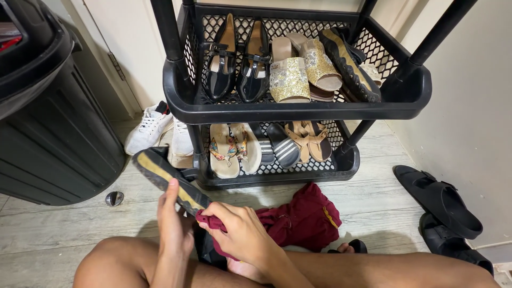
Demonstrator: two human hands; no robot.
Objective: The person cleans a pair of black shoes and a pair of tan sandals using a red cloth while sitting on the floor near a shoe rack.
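Note:
My left hand (173, 226) holds a black sandal with a yellow-striped sole (160, 173), sole turned up, in front of my knees. My right hand (242, 234) grips a bunched dark red cloth (298, 218) and presses a corner of it against the sandal's sole. The rest of the cloth lies on the floor below the rack. The matching sandal (349, 64) leans on the top shelf of the black shoe rack (298, 109).
The rack's top shelf holds black strap shoes (237, 61) and gold glitter slides (301, 72); the lower shelf holds several sandals (266, 146). White sneakers (154, 128) sit left of the rack, black sandals (442, 205) along the right wall, a black bin (48, 106) at left.

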